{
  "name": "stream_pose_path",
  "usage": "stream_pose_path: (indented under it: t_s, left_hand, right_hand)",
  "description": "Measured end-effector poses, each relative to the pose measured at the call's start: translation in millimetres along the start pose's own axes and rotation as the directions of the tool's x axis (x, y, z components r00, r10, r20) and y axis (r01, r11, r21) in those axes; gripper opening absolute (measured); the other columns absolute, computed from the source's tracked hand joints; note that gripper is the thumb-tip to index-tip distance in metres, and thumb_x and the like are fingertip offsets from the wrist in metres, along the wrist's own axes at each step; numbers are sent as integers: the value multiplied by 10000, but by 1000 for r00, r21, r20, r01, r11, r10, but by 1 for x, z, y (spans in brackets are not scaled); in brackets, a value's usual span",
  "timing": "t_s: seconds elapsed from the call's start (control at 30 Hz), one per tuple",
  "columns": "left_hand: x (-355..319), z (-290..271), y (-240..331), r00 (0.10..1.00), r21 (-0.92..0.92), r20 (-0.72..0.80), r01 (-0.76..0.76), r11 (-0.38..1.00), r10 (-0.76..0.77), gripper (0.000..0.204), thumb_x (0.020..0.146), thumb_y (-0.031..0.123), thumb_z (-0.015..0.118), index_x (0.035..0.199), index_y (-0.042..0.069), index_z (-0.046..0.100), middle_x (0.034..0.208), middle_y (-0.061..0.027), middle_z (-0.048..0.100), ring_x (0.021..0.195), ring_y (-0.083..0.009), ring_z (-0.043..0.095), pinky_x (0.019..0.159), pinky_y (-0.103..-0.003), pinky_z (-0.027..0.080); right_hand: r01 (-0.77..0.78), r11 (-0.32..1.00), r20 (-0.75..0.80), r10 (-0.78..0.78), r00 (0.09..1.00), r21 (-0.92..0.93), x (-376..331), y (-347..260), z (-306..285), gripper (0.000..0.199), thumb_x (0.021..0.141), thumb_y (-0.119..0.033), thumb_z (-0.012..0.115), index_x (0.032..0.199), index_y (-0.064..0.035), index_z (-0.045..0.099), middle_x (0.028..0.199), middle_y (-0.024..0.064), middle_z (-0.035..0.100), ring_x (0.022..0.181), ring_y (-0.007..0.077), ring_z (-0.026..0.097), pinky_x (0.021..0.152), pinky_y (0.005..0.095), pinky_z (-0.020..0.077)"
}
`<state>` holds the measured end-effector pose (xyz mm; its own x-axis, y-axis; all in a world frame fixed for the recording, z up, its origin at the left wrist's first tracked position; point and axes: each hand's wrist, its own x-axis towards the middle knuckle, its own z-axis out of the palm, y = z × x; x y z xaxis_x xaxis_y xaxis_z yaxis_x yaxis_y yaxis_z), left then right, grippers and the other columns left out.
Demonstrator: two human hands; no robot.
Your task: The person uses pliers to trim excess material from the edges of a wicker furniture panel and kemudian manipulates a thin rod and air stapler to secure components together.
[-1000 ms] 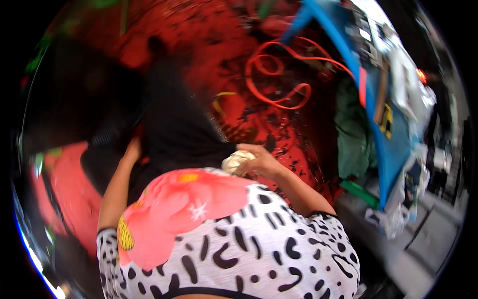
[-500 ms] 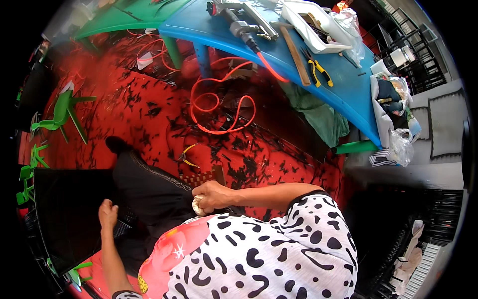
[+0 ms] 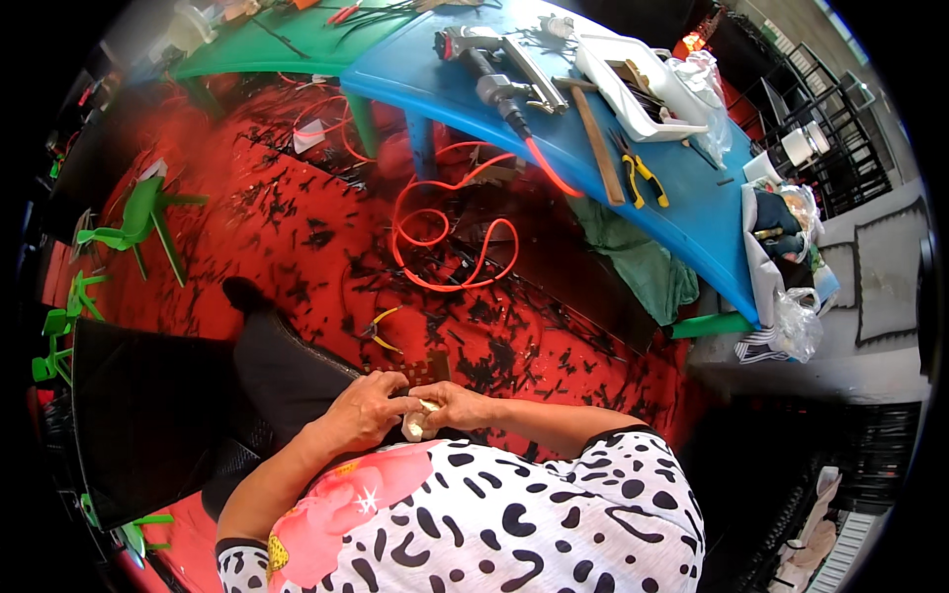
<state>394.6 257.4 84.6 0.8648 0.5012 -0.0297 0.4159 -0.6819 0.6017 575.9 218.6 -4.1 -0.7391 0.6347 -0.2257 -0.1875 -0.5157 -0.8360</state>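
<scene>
A small, crumpled whitish bundle (image 3: pixel 416 424), perhaps a bag or cloth, is in my right hand (image 3: pixel 457 406), whose fingers are closed round it in front of my shirt. Against it from the left comes my left hand (image 3: pixel 364 412), fingers bent and meeting the right fingertips; what they pinch, if anything, is hidden. Below the hands lies my dark-trousered leg (image 3: pixel 282 356). A large black panel (image 3: pixel 148 415) stands at my left. Just beyond the hands, a brown woven piece (image 3: pixel 427 368) and yellow-handled pliers (image 3: pixel 379 329) rest on the red floor.
On the blue table (image 3: pixel 415 84) lie an air stapler (image 3: pixel 494 79) with an orange hose (image 3: pixel 465 285), a hammer (image 3: pixel 599 148), yellow-black pliers (image 3: pixel 641 173) and a white tray (image 3: pixel 633 84). Black scraps litter the red floor (image 3: pixel 237 237). Green chairs (image 3: pixel 143 222) stand left.
My left hand has come from the black panel, rightward, to meet my right hand at the whitish bundle. The right hand keeps its hold. The view has shifted slightly.
</scene>
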Motion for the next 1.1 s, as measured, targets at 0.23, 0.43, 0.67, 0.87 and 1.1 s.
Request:
stream_pose_path:
  t_s: [0.23,0.43,0.67,0.87,1.1]
  left_hand:
    - [-11,11,-8,998,67,-25,54,996,-52,304,628,58,606,927,85,561,914,-109,528,852,-272,521,700,-357,422]
    - [-13,9,-11,995,221,55,63,973,-77,142,647,69,535,786,67,564,811,-101,512,763,-258,523,665,-342,416]
    - [-3,0,8,974,209,-185,-92,974,132,128,643,94,555,762,46,558,970,-114,510,910,-265,484,769,-381,376]
    - [1,-1,12,953,148,-298,-10,989,54,238,610,53,576,847,33,583,1002,-134,490,948,-288,479,792,-385,372]
    - [8,0,11,960,83,-271,-47,995,68,205,620,48,559,824,25,563,1006,-153,477,963,-305,472,803,-396,374]
  right_hand:
    - [-51,927,10,59,998,-371,2,-23,-5,257,661,-97,548,907,-25,520,741,40,528,706,117,491,646,283,395]
    - [74,640,110,17,994,-765,13,-42,-9,311,632,-138,576,916,-21,531,779,195,567,749,338,567,642,395,436]
    - [90,437,56,-91,994,-895,18,-30,2,216,606,-142,594,779,-15,575,622,188,549,646,362,559,567,414,449]
    - [-98,993,-161,86,983,-64,14,-12,19,113,644,-26,482,738,-38,543,568,-5,501,471,98,473,416,238,355]
    - [177,879,145,-125,982,-442,5,-25,-4,133,759,-124,497,843,-28,536,612,17,504,536,167,512,486,309,411]
